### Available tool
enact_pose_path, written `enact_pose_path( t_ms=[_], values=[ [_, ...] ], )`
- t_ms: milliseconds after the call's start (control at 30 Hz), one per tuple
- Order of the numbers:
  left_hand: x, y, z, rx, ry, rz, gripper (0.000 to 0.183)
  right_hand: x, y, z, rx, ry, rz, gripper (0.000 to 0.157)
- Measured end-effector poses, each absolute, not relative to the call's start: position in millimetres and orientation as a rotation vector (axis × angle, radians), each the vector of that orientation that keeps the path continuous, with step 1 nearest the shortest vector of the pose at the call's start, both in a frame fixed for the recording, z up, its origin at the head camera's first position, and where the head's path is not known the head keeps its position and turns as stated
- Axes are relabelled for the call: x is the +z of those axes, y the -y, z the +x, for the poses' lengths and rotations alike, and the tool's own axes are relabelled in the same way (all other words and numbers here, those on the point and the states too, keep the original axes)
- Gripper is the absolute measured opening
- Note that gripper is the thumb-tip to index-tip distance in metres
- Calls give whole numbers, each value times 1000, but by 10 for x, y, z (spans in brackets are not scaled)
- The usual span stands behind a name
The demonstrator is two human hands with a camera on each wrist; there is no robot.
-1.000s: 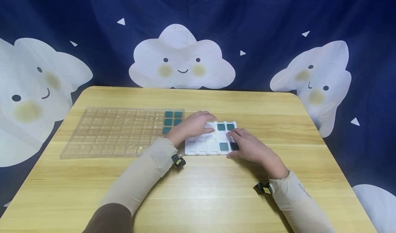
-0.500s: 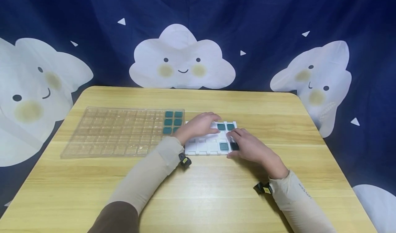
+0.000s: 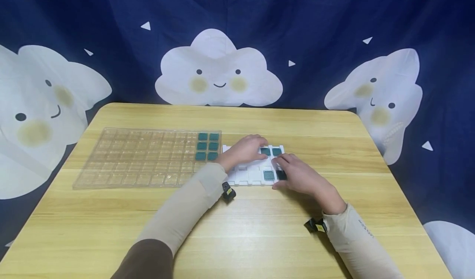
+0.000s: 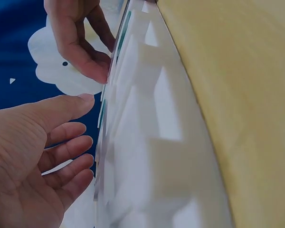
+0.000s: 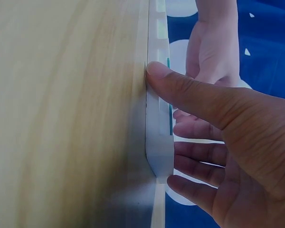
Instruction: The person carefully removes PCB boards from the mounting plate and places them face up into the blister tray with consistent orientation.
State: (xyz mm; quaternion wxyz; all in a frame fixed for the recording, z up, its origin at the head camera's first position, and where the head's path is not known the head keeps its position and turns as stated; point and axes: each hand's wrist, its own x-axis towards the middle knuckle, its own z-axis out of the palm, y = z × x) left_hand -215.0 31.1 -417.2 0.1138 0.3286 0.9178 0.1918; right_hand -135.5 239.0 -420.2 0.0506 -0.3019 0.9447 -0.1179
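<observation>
A white foam-like tray [image 3: 241,179] lies at the table's middle. A green square chip [image 3: 265,151] and another chip [image 3: 276,151] sit in its back row. Up front are a chip with a dotted face [image 3: 269,175] and a dark square [image 3: 281,175] partly under my right hand. My left hand [image 3: 245,151] hovers over the tray, fingertips beside the back-row chip, nothing between thumb and fingers. My right hand [image 3: 300,174] holds the tray's right end: in the right wrist view the thumb [image 5: 159,70] presses the front edge while fingertips meet the top.
Left of the white tray lies a clear plastic tray [image 3: 148,167] with many pockets; several green chips [image 3: 201,146] fill pockets at its right end. The wooden table [image 3: 237,237] reaches to a dark blue curtain [image 3: 311,15] with cloud prints.
My left hand has moved right across the white tray to the back-row chip, uncovering more chips in the clear tray. My right hand has stayed in place.
</observation>
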Motion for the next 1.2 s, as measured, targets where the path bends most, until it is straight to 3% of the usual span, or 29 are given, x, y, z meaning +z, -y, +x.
enact_pose_path(
  t_ms=[1200],
  values=[
    [-4229, -385, -2131, 583, -2744, 905, 42, -4193, -2396, -1344, -373, -2878, -953, 76]
  ],
)
